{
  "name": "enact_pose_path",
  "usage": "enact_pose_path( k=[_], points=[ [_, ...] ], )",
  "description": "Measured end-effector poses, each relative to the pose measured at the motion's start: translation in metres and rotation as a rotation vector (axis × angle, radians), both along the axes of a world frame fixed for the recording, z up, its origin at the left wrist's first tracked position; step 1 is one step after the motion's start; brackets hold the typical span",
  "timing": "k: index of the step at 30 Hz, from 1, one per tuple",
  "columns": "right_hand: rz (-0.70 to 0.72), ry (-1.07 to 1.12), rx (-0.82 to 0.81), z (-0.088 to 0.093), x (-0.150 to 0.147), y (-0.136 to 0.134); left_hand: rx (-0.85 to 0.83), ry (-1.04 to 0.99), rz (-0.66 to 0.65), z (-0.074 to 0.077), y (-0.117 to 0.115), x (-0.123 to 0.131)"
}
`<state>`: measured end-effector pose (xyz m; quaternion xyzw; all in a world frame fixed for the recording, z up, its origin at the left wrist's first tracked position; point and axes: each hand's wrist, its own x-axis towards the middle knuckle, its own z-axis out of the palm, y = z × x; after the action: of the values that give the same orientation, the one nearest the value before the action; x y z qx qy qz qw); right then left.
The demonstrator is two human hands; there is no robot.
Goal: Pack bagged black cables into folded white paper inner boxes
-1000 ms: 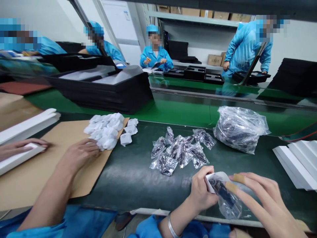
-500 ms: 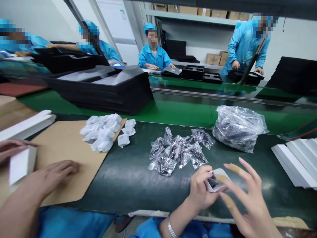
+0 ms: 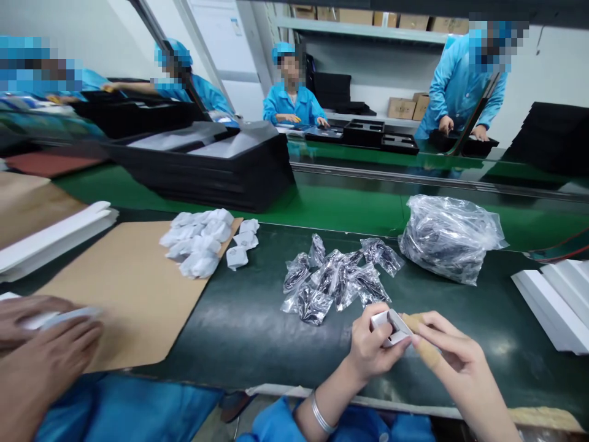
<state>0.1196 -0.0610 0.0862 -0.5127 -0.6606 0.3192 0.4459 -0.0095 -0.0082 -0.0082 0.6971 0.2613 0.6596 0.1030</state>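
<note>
My left hand [image 3: 373,344], with a silver bangle at the wrist, is closed around a small white box [image 3: 381,318]. The box's open end faces me, and one fingertip of that hand dips into the opening. My right hand [image 3: 448,347], with yellowish finger covers on thumb and forefinger, pinches the box's right edge. What lies inside the box is mostly hidden. Just beyond my hands, several clear plastic packets [image 3: 338,279] with dark contents lie loosely heaped on the dark green work surface [image 3: 248,319].
A large clear bag [image 3: 451,239] of dark items sits behind at right. White flat cartons [image 3: 552,301] lie far right. Several white wrapped bundles [image 3: 200,242] rest partly on a cardboard sheet [image 3: 133,294]. A co-worker's hands [image 3: 59,337] work at left. Black trays [image 3: 207,166] are stacked behind.
My right hand's spread fingers have come together onto the box's edge. The dark packet seen in the box's opening no longer shows there. The co-worker's hands at left have moved together.
</note>
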Motion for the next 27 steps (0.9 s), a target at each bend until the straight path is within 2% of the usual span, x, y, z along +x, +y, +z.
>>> enact_pose_path(
  k=[3, 5, 9, 18, 21, 24, 27],
  points=[
    [0.086, 0.016, -0.023, -0.003, 0.005, 0.000, -0.106, -0.159, -0.079, -0.004, -0.006, 0.006],
    [0.123, 0.034, -0.034, -0.007, 0.007, -0.001, -0.170, -0.192, -0.098, -0.006, -0.011, 0.008],
    [0.016, 0.008, 0.024, -0.013, 0.003, -0.007, -0.215, -0.102, -0.159, -0.004, -0.018, 0.007],
    [-0.248, -0.575, 0.580, -0.027, -0.015, -0.030, -0.177, -0.030, -0.119, -0.004, -0.022, 0.011],
    [-0.259, -0.682, 0.644, -0.032, -0.014, -0.031, -0.141, 0.017, -0.098, -0.001, -0.021, 0.010],
    [-0.331, -0.720, 0.629, -0.032, -0.016, -0.032, -0.122, 0.040, -0.077, 0.000, -0.021, 0.010],
    [-0.360, -0.908, 0.687, -0.027, -0.021, -0.036, -0.152, 0.054, -0.091, -0.003, -0.026, 0.012]
  ],
)
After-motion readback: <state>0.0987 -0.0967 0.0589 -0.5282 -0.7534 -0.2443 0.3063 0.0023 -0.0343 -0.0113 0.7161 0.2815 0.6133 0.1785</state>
